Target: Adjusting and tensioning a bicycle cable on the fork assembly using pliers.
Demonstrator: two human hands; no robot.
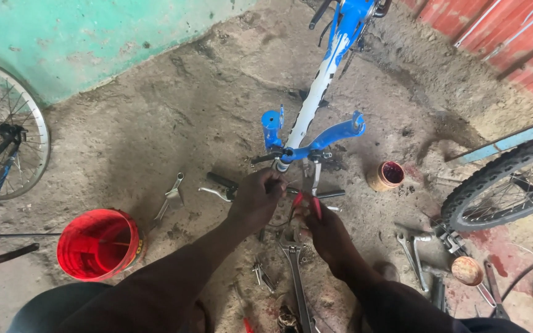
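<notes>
Gripping blue bicycle frame (316, 92) upside down, left hand (257, 198) clasping its axle, right hand (325, 231) holding red-handled pliers (308, 196)

**A:** What does the person's own body look like from this head-worn view?

**B:** Two bare forearms reach forward from the bottom edge, ending in a left hand (257, 198) and a right hand (326, 233). No gloves, rings, watch or bracelets can be seen.

**A:** Any sleeves?

**B:** None show on the forearms; both are uncovered as far as the frame's bottom edge.

**A:** And lower down?

**B:** At the bottom left there is a rounded shape in dark blue-grey cloth, seemingly a trouser-covered knee. A dark clothed shape sits at the bottom right too, too cropped to make out.
</notes>
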